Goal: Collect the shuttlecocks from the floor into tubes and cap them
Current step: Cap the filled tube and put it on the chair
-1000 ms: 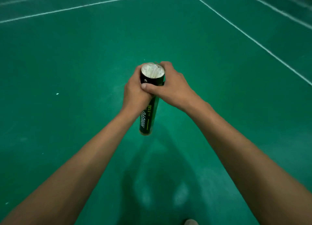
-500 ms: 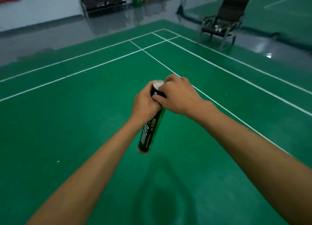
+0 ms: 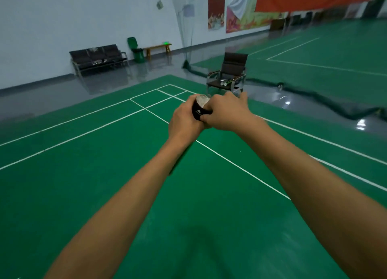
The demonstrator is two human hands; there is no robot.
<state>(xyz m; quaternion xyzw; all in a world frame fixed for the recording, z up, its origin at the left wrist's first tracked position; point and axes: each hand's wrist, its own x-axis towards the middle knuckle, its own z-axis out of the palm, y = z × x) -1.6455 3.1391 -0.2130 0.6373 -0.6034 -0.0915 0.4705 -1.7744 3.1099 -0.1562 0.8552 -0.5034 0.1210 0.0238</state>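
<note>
A black shuttlecock tube [image 3: 199, 111] is held out in front of me at chest height, its whitish top end [image 3: 202, 99] facing up and away. My left hand [image 3: 181, 121] grips the tube just below the top. My right hand [image 3: 227, 113] wraps round the top end from the right, thumb across the black wall. Most of the tube's length is hidden behind my left wrist and forearm; a dark strip [image 3: 180, 159] shows below it. I see no loose shuttlecocks on the floor.
The green court floor [image 3: 104, 174] with white lines spreads all round. A dark chair [image 3: 229, 73] with small objects on its seat stands ahead. A bench row [image 3: 98, 56], a green bin [image 3: 137, 50] and a slumped net [image 3: 314, 98] lie further off.
My head has lifted, so the view rose from the floor to the hall. Both hands stayed on the tube's top end, and the tube now points more away from me.
</note>
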